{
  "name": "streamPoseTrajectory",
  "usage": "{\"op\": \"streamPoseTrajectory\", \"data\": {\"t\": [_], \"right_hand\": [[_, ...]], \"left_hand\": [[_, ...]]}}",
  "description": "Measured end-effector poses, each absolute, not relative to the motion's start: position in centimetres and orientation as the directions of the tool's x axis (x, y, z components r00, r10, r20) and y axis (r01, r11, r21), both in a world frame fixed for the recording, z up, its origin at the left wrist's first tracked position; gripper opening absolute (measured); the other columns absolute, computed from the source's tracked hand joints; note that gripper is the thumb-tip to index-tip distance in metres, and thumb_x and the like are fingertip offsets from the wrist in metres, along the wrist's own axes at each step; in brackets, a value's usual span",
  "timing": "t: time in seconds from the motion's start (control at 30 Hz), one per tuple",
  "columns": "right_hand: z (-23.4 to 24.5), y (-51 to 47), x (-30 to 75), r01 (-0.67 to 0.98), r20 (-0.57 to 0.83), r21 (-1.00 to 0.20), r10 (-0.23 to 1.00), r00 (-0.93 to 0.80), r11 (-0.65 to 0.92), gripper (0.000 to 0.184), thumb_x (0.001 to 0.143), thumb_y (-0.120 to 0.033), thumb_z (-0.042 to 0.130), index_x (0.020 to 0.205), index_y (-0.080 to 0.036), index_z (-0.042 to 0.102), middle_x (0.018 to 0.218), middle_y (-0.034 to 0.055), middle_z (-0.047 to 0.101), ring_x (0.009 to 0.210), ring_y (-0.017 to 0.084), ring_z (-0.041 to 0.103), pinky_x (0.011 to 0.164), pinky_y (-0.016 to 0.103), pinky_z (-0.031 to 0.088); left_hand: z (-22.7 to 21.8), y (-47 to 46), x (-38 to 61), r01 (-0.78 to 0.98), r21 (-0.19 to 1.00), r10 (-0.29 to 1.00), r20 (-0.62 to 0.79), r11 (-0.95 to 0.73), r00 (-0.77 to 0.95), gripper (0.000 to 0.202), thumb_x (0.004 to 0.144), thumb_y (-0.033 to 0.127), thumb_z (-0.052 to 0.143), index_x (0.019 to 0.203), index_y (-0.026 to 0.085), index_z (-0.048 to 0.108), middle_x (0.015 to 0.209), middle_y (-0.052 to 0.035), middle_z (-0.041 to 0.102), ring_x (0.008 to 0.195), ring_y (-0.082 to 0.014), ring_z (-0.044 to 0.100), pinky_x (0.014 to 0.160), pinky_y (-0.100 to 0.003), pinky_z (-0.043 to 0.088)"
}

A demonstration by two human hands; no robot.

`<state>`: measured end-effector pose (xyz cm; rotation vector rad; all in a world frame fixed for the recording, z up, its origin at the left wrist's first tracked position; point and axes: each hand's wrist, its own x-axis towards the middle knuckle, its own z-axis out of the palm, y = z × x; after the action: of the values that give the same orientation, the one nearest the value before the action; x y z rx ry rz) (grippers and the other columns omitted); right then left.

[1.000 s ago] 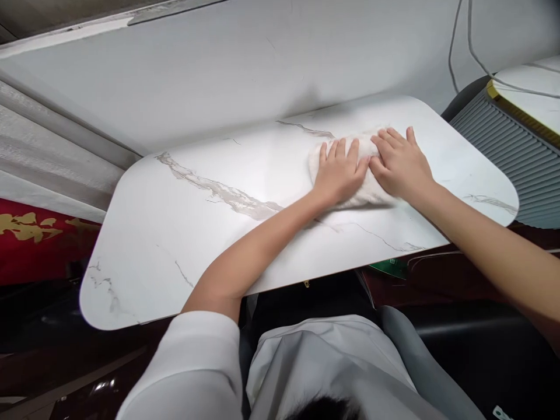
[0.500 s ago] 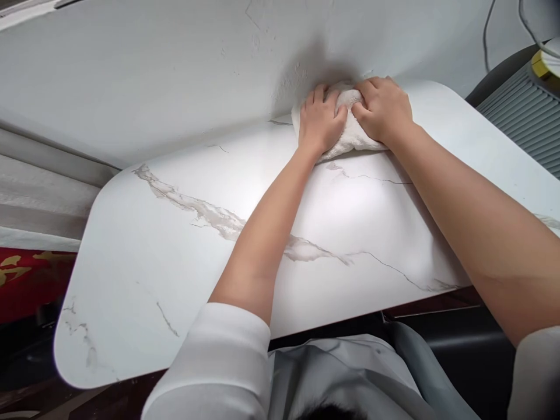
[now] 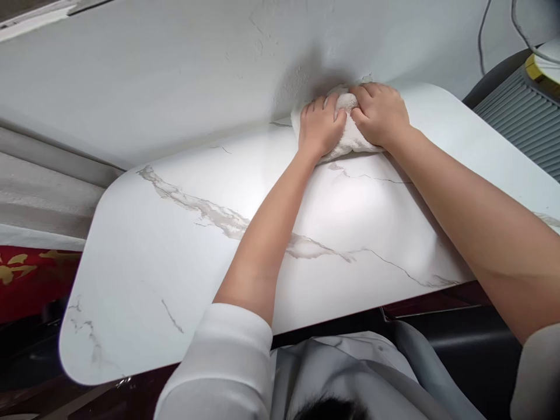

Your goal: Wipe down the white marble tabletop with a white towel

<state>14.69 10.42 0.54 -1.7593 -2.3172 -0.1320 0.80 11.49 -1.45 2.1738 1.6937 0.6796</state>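
A folded white towel [image 3: 352, 137] lies on the white marble-patterned table [image 3: 210, 274], against the far edge beside the wall. My left hand [image 3: 321, 125] grips its left side, fingers bent over the top and thumb pointing toward the middle. On the right side my right hand [image 3: 380, 114] is closed over the cloth, its thumb near the left one. A bunched fold of towel shows between the two thumbs. The fingertips of both hands are partly hidden in the cloth.
A grey wall [image 3: 175, 76] rises along the table's far edge. To the right stands a grey ribbed object [image 3: 520, 116] with a yellow-rimmed item on top and cables above. Pale curtain-like fabric [image 3: 39, 186] and a red cloth [image 3: 35, 280] are at the left.
Both hands stay on the towel at nearly the same spot against the wall. My right hand sits very slightly lower and further left in the picture; the camera view has shifted a little.
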Motion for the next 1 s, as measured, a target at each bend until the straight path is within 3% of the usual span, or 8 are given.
{"op": "streamPoseTrajectory", "data": {"t": [0.13,0.33,0.73,1.0], "right_hand": [[-0.1,8.1,14.8,0.926,0.253,-0.112,0.912,-0.325,0.361,0.051,0.099,-0.017,0.032,0.149,-0.007,0.038,0.152,0.0164,0.037,0.139,0.028,0.032,0.114,0.047,0.023],[-0.6,2.0,14.7,0.917,0.271,-0.084,0.894,-0.356,0.39,0.056,0.098,-0.024,0.029,0.15,-0.005,0.038,0.154,0.0193,0.034,0.143,0.031,0.029,0.116,0.05,0.021],[-0.8,-15.2,13.5,0.899,0.36,-0.013,0.841,-0.404,0.438,0.055,0.1,-0.029,0.027,0.146,-0.004,0.045,0.149,0.0218,0.04,0.142,0.033,0.034,0.117,0.051,0.025],[-0.6,-17.6,12.3,0.873,0.341,-0.001,0.821,-0.458,0.487,0.055,0.1,-0.029,0.028,0.146,-0.005,0.045,0.15,0.0224,0.039,0.142,0.034,0.034,0.117,0.053,0.023]], "left_hand": [[-0.8,7.5,0.5,0.871,0.427,0.965,0.201,-0.241,0.168,0.047,0.102,0.031,0.032,0.146,0.017,0.036,0.152,-0.0021,0.043,0.14,-0.0197,0.029,0.124,-0.041,0.013],[-0.4,0.7,-0.3,0.904,0.335,0.954,0.222,-0.267,0.199,0.048,0.102,0.028,0.039,0.147,0.01,0.042,0.155,-0.0125,0.041,0.146,-0.0244,0.032,0.124,-0.041,0.017],[-0.3,-15.9,-2.3,0.876,0.317,0.924,0.245,-0.364,0.295,0.05,0.1,0.031,0.04,0.145,0.008,0.042,0.155,-0.02,0.038,0.148,-0.0306,0.028,0.123,-0.049,0.02],[0.1,-19.6,-3.7,0.884,0.319,0.933,0.228,-0.342,0.279,0.054,0.1,0.032,0.043,0.146,0.004,0.042,0.155,-0.0237,0.036,0.148,-0.034,0.026,0.122,-0.051,0.021]]}}
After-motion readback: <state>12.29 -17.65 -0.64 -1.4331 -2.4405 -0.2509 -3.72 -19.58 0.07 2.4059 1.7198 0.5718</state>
